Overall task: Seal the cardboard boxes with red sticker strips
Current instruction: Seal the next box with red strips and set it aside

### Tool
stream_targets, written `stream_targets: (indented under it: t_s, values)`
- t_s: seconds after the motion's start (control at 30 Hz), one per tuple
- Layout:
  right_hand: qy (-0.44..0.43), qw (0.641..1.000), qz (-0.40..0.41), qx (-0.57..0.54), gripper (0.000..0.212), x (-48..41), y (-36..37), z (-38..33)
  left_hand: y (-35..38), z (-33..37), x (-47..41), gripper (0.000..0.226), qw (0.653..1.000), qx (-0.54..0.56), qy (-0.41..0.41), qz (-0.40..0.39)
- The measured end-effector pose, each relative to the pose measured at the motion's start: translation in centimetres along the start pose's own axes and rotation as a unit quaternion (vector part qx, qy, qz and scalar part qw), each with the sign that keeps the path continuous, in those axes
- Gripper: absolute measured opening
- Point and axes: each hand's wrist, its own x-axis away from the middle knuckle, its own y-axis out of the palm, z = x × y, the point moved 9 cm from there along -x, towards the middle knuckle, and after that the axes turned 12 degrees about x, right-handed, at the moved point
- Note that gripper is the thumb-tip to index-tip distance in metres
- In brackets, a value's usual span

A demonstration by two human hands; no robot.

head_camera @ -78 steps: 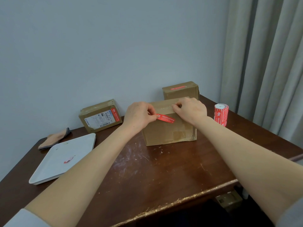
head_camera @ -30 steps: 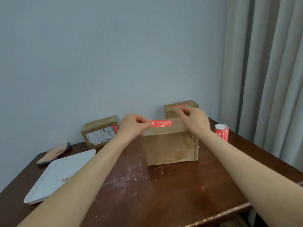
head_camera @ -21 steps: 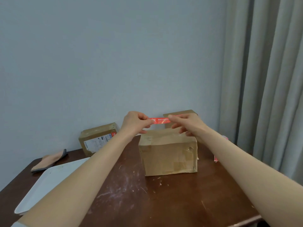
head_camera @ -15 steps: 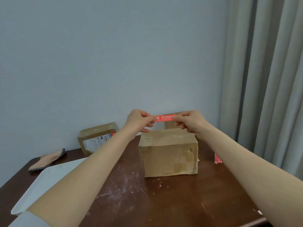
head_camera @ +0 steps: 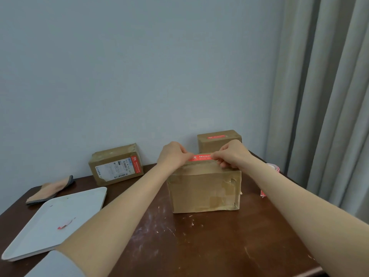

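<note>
Basically, red sticker strip (head_camera: 201, 157) stretched level just above front box (head_camera: 204, 189) top on tabletop (head_camera: 209, 246); left hand (head_camera: 173, 155) pinched one end, right hand (head_camera: 231, 154) pinched the other. Two boxes sat behind.

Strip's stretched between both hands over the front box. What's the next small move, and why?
Probably lower the red strip onto the top of the front box and press it flat. The left hand and right hand each pinch an end, holding it taut and level over the top; I cannot tell if it touches yet.
</note>
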Motion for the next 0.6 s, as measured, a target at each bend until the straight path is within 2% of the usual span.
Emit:
stream_targets:
  t_s: [0.13,0.3,0.6]
  values:
    - [-0.005,0.996,0.008,0.084,0.011,-0.29,0.19,-0.5,0.54,-0.25,-0.04,0.022,1.0,-0.027,0.003,-0.006]
    - [-0.01,0.988,0.032,0.149,0.013,-0.41,0.22,-0.84,0.83,-0.33,-0.08,0.022,0.999,-0.043,0.007,-0.009]
    - [0.003,0.982,0.027,0.187,0.014,-0.24,0.4,-1.0,1.12,-0.82,-0.39,0.021,0.998,-0.066,0.003,-0.012]
